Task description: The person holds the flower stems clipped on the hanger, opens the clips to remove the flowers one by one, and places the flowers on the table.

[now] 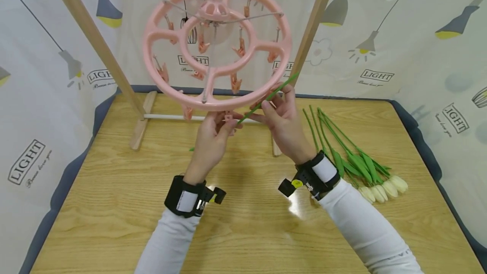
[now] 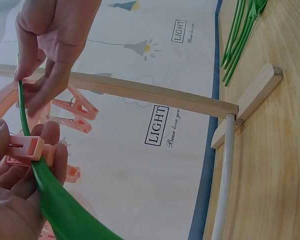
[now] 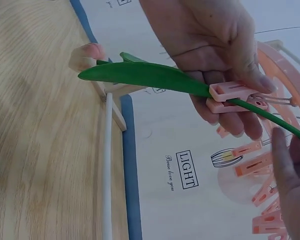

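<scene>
A round pink clip hanger (image 1: pixel 152 54) hangs in front of me with pink clothespins dangling from it. At its near rim my left hand (image 1: pixel 211 143) pinches one clothespin (image 3: pixel 230 91) between thumb and fingers. Between that clothespin's jaws runs the green stem of an artificial tulip (image 3: pixel 140 75); its broad leaf and pale bloom extend past the clip, the bloom mostly hidden behind the leaf. My right hand (image 1: pixel 285 126) pinches the same stem higher up, near the hanger's right rim. In the head view the stem slants up to the right.
Several white tulips (image 1: pixel 380 189) with green stems lie on the right of the wooden table (image 1: pixel 243 231). Wooden posts (image 1: pixel 95 41) with feet and a white crossbar (image 1: pixel 171 117) stand around the hanger. Behind is a lamp-printed curtain (image 1: pixel 365 54).
</scene>
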